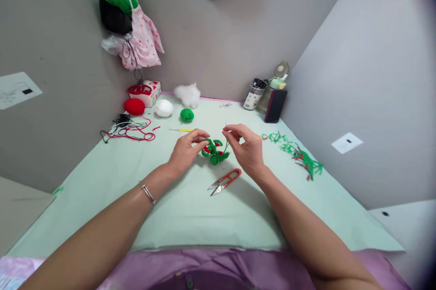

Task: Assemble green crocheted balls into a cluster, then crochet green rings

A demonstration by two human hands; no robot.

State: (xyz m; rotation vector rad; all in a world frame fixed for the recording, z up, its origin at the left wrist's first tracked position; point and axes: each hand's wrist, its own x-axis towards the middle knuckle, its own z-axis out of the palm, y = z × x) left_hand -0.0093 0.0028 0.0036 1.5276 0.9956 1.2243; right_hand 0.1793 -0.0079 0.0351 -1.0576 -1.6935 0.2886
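Note:
My left hand (185, 150) pinches a small green crocheted piece (214, 158) with red and white parts between thumb and fingers, at the middle of the table. To its right, my right hand (248, 147) is closed in a pinch on a thin needle (226, 125), whose tip pokes up above the fingertips. A green yarn strand (226, 145) runs from below these fingers down to the crocheted piece. Orange-handled thread snips (229, 178) lie just in front, blades toward the lower left. Behind my left hand lies a yellow-handled crochet hook (185, 130).
Red (135, 106), white (164, 108) and green yarn balls (187, 115) sit at the back left, near white stuffing (188, 95). Yarn scraps (303, 159) are strewn on the right. A phone (275, 106) leans at the back right beside a pen holder (254, 95).

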